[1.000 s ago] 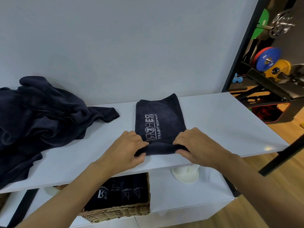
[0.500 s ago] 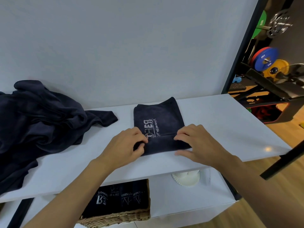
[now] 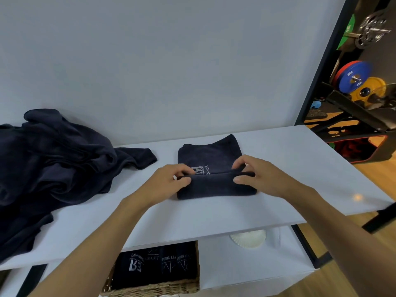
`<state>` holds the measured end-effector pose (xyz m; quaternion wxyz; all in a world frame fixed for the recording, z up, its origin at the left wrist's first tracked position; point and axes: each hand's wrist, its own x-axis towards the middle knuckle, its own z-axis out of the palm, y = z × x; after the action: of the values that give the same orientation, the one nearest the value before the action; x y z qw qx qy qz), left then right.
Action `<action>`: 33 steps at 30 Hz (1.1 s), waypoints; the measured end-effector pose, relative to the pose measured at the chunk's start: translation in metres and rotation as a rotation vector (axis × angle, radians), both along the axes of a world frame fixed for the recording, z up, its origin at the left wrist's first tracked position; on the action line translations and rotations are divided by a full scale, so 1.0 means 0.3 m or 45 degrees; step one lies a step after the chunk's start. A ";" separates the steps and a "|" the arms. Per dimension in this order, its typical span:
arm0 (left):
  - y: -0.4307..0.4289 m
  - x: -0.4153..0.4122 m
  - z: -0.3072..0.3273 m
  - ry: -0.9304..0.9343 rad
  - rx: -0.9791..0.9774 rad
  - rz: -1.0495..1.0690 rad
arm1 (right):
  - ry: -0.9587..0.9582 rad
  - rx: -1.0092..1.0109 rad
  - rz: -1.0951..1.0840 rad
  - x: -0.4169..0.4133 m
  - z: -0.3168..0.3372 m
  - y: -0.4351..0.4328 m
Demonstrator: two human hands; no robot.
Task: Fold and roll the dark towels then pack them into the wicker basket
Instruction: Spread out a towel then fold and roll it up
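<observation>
Head view: the left hand (image 3: 169, 181) and right hand (image 3: 259, 174) were on the two ends of the towel (image 3: 214, 187), fingers and thumb of each curled over and pinching the rolled part. Both were gripping the towel and nothing else.

Change over the last second: the roll was a thin turned-up lip at the near edge with the whole logo (image 3: 201, 169) showing beyond the fingers. By this moment the roll had grown into a thick band between the hands and had travelled away from the person. It had swallowed most of the logo, with only a strip of print left just beyond the fingertips. A short flat tail of towel lay beyond the grip.

Judgement: rolling was past halfway on this towel, with a few more turns needed before it could be lifted. The ends looked fairly level, so the roll seemed to be tracking straight.

Well off to the left hand's side sat the pile (image 3: 53, 159) of loose dark towels on the same white top (image 3: 300, 168), so more were waiting. Below the grip, on the lower shelf, the wicker basket (image 3: 150, 289) held a row of rolled towels (image 3: 154, 266). The space left in it couldn't be judged. A white ribbed object (image 3: 248, 239) sat just right of the basket.
</observation>
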<state>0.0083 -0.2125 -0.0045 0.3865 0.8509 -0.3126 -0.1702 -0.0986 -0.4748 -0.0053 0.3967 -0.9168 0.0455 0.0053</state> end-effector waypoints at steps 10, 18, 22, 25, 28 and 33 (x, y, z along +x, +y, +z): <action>0.033 -0.015 -0.090 -1.246 0.237 -0.221 | -0.279 -0.765 0.172 -0.015 -0.051 -0.011; 0.009 0.049 0.013 -0.077 0.070 0.015 | 0.118 0.128 0.027 0.057 0.034 -0.046; 0.000 0.089 0.022 0.334 -0.090 0.084 | -0.004 -0.014 0.001 0.092 0.025 -0.046; -0.018 0.106 0.012 0.317 -0.099 0.137 | -0.431 -0.407 0.009 0.084 0.004 -0.030; -0.028 0.117 -0.013 -0.130 -0.048 0.250 | -0.396 -0.601 0.120 0.066 -0.013 -0.033; -0.038 0.087 -0.074 -1.195 0.082 -0.118 | -0.273 -0.433 0.069 0.081 -0.016 -0.050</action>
<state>0.0343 -0.2238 -0.0267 0.1690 0.8326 -0.4856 0.2060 -0.0741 -0.4899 -0.0102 0.2385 -0.9668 -0.0216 -0.0892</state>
